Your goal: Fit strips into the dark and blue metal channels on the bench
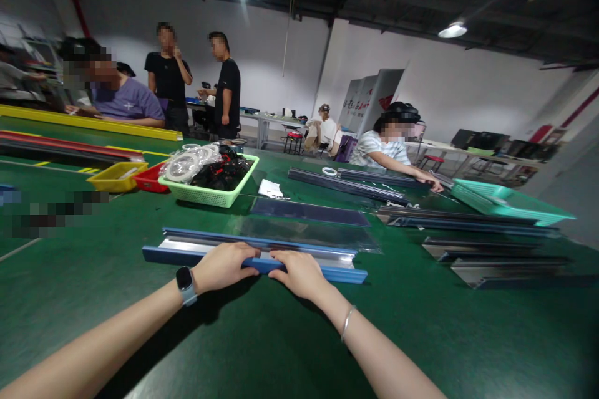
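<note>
A long blue channel profile with a silvery inner face lies on the green table, its hollow side up. My left hand grips its near wall just left of the middle, thumb outside and fingers over the edge. Close beside it, my right hand holds the same wall, fingertips reaching into the channel. Just beyond the profile lie a clear plastic sheet and a dark flat strip. What the fingertips touch inside the channel is partly hidden.
A light green basket holds tape rolls and black parts, with red and yellow trays beside it. More profiles lie right, near a teal basket. A co-worker sits across the table; a yellow profile lies far left.
</note>
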Motion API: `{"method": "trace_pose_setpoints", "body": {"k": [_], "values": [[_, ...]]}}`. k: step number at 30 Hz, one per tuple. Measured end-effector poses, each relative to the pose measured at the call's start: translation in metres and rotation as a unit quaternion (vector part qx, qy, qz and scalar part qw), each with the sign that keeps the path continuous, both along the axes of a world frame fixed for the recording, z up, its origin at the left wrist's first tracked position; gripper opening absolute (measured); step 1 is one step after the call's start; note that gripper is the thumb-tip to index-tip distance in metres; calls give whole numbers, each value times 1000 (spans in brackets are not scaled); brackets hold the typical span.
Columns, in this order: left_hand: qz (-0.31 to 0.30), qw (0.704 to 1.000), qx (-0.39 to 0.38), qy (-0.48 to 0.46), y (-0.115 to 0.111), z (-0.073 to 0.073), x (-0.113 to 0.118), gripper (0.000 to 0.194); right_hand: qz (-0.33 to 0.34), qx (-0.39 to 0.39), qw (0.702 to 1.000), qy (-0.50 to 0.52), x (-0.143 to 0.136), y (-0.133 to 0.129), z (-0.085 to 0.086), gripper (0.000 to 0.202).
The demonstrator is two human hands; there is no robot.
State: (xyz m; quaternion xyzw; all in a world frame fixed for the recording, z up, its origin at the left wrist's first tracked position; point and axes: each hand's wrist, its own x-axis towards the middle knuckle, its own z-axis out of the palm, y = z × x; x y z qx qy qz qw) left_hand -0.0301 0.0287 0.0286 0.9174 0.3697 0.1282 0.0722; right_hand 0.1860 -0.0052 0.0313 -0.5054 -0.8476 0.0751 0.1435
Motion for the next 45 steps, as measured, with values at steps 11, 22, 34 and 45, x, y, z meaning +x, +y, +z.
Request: {"method": "trace_pose_setpoints", "body": {"k": [11, 22, 34, 45], "values": [[-18, 1000, -4, -13, 1, 3, -1, 29, -16, 6, 1000, -13, -2, -2, 0, 37], [-43, 996, -75, -22, 8, 8, -3, 32, 1, -5, 1000, -11, -1, 0, 2, 38], [-62, 991, -115, -21, 13, 8, -4, 26, 16, -27, 999, 27, 2, 0, 7, 34], [-38, 998, -40, -15, 4, -1, -5, 24, 3, -3, 1000, 19, 0, -3, 1, 23]]}}
